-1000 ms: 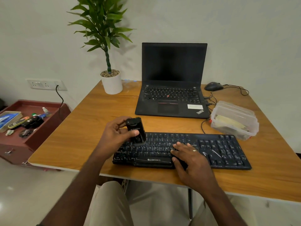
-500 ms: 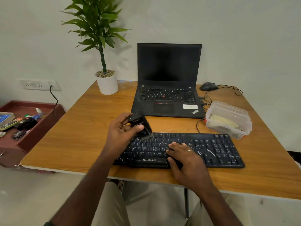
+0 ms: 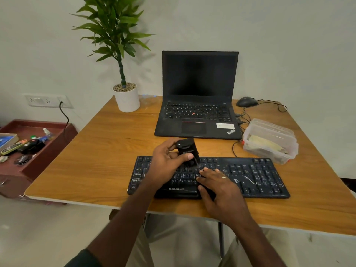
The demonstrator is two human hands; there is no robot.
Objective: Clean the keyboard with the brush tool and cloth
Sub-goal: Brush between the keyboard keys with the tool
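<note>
A black keyboard (image 3: 254,175) lies along the near edge of the wooden table (image 3: 107,157). My left hand (image 3: 167,164) grips a small black brush tool (image 3: 187,151), tilted, its lower end down on the upper key rows near the keyboard's middle. My right hand (image 3: 219,187) rests flat on the keys and front edge just right of the tool, fingers spread, a ring on one finger. A pale cloth (image 3: 267,144) lies inside a clear plastic box at the right.
A black laptop (image 3: 198,112) stands open behind the keyboard. A potted plant (image 3: 126,99) is at the back left, a mouse (image 3: 246,102) with cables at the back right. The clear plastic box (image 3: 273,130) sits by the keyboard's right end. A red side tray (image 3: 36,149) holds small items.
My left hand has carried the brush tool to the right along the keyboard, closer to my right hand. The right hand stays on the keys. The head camera has shifted.
</note>
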